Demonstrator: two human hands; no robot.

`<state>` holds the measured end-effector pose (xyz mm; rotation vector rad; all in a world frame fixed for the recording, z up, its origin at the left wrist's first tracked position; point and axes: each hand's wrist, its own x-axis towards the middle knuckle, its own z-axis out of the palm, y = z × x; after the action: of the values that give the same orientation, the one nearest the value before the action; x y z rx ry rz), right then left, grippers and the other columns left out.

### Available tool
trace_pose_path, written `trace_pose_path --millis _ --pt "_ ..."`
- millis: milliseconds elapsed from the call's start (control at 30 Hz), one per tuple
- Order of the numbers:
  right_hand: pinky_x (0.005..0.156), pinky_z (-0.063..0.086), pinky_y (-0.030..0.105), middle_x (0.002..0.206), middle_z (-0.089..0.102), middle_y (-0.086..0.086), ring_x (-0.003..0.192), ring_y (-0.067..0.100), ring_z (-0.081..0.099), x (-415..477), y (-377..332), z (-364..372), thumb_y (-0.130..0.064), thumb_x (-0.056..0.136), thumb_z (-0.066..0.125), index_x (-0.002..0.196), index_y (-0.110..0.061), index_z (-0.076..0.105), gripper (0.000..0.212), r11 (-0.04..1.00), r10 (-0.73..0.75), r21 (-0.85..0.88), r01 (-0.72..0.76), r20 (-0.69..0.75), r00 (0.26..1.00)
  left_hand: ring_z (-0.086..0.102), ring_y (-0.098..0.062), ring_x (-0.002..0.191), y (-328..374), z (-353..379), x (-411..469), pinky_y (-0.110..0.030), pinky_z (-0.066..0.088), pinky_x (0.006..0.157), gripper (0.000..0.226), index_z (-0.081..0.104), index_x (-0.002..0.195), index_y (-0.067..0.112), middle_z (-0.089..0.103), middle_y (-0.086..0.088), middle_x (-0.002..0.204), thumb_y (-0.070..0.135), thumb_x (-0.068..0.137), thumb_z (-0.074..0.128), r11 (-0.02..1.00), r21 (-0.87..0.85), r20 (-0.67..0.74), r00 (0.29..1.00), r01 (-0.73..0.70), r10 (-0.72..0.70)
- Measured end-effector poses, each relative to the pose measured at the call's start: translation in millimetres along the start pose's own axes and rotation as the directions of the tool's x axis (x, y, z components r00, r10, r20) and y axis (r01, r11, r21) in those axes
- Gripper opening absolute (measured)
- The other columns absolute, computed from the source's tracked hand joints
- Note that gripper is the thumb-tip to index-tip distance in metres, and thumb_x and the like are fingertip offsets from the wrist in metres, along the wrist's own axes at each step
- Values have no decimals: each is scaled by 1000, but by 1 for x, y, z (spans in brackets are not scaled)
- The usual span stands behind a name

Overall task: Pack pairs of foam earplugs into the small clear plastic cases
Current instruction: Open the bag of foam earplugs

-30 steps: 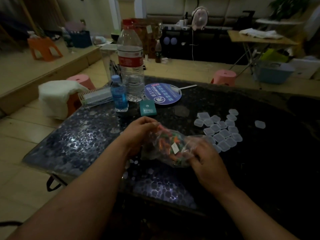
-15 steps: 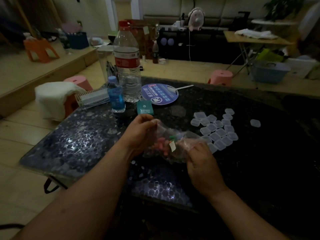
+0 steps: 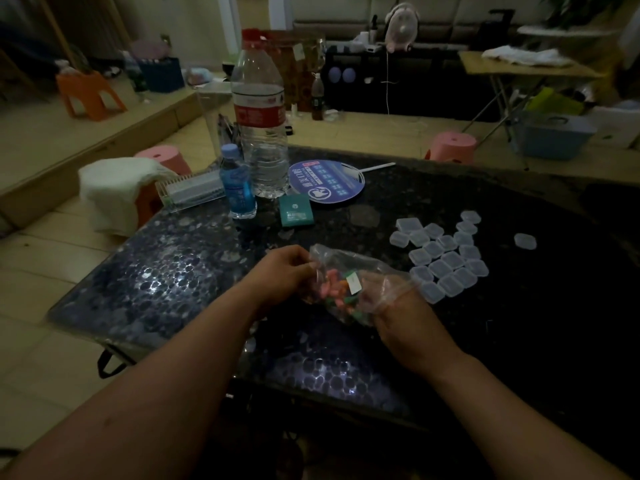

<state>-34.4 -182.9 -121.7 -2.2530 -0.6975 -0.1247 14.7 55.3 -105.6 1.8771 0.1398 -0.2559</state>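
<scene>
A clear plastic bag (image 3: 349, 271) holds several pink, orange and green foam earplugs (image 3: 334, 289) above the dark table (image 3: 519, 323). My left hand (image 3: 280, 271) pinches the bag's left edge. My right hand (image 3: 401, 313) grips the bag's right side, its fingers showing through the plastic. Several small clear plastic cases (image 3: 443, 261) lie clustered flat on the table just right of the bag, lids closed. One more clear case (image 3: 525, 241) lies apart, farther right.
At the table's far left stand a large water bottle (image 3: 261, 133) and a small blue bottle (image 3: 237, 188). A blue round fan (image 3: 325, 183), a teal box (image 3: 296, 210) and a clear rack (image 3: 188, 190) lie near them. Pink stools (image 3: 452, 147) stand beyond the table.
Both hands turned and shifted the bag slightly; the earplugs slid down toward its lower middle. The cases on the table have not moved.
</scene>
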Motion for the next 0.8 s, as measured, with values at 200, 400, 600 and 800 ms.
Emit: trace_pose_path --millis 200,400,600,800 --pt "92 51 16 116 73 -24 108 -2 68 24 -23 2 -33 109 60 117 -40 73 16 989 18 145 -40 154 988 72 -16 61 -1 2 3 -27 58 54 13 65 100 6 76 -14 85 16 96 72 983 173 -70 995 -65 78" --pt "87 39 1 109 61 -21 97 -12 58 48 -24 2 -25 110 59 119 -23 69 14 999 -7 -40 17 236 972 72 -19 68 -14 -1 15 -44 62 71 20 69 86 20 74 -2 75 37 97 68 922 378 -176 971 -83 159" --pt "93 52 37 110 68 -3 95 14 62 55 -10 16 -49 108 47 115 -30 63 26 946 72 -325 20 271 960 65 -18 66 -21 -7 18 -40 58 68 50 65 73 17 67 3 67 64 91 62 851 525 -305 935 5 183" --pt "86 56 34 99 71 -10 90 11 67 67 -10 30 -61 102 48 112 -34 64 33 959 38 -282 38 257 966 66 -25 69 -21 -7 26 -43 57 72 58 62 70 15 65 0 66 67 94 52 901 432 -267 947 -48 179"
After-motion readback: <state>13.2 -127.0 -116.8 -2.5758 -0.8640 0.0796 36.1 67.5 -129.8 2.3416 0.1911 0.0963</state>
